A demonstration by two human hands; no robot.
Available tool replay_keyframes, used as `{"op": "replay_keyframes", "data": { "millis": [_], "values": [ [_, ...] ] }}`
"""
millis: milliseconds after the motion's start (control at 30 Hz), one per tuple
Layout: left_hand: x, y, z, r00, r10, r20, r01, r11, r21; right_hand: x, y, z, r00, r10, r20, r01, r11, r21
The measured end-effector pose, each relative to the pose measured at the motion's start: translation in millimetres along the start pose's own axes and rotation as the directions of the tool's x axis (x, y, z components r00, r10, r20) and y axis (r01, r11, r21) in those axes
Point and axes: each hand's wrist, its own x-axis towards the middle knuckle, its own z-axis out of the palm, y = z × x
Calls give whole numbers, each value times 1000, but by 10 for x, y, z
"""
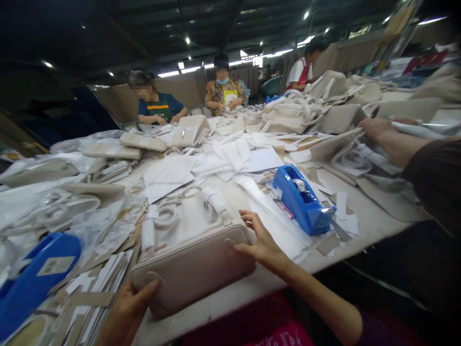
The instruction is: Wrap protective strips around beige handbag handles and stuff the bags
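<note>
A beige handbag [201,262] lies at the table's front edge, its long stitched side facing me. My left hand [131,302] grips its near left corner, thumb on the face and the other fingers hidden behind. At the opposite end, my right hand [257,238] holds the right corner between thumb and fingers. On the bag's upper side rest a coiled strap [167,215] and handles with white wrapping [214,199]. A blue tape dispenser [304,199] stands just beyond my right hand.
Another blue tape dispenser [39,269] and a stack of card strips [97,293] lie at left. White paper sheets [167,178] and several beige bags [291,115] cover the table further back. A co-worker's hand [389,137] is at a bag on the right. Several people sit across.
</note>
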Motion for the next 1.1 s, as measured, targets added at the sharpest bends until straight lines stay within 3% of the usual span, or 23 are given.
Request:
{"op": "replay_keyframes", "data": {
  "millis": [167, 333, 467, 633, 800, 1100],
  "values": [
    [-64, 98, 64, 996, 78, 40, -79, 997, 25, 107, -132, 77, 999, 12, 34, -13, 1000, 23],
    [-34, 161, -15, 991, 116, 68, -117, 993, 9, 131, -341, 165, 994, 104, 30, -103, 995, -15],
    [33, 116, -105, 976, 137, 169, -148, 987, 57, 134, -411, 243, 999, 45, -23, -47, 993, -110],
    [114, -76, -74, 988, 148, 36, -149, 988, 24, 148, -284, 321, 995, 54, -80, -63, 992, -114],
    [201, -133, 21, 994, 108, 34, -110, 992, 61, 244, -145, 401, 984, 105, -145, -123, 984, -125],
    [422, -183, 107, 970, 237, -57, -201, 909, 365, 412, 86, 521, 957, 216, -193, -241, 964, -113]
  ]
}}
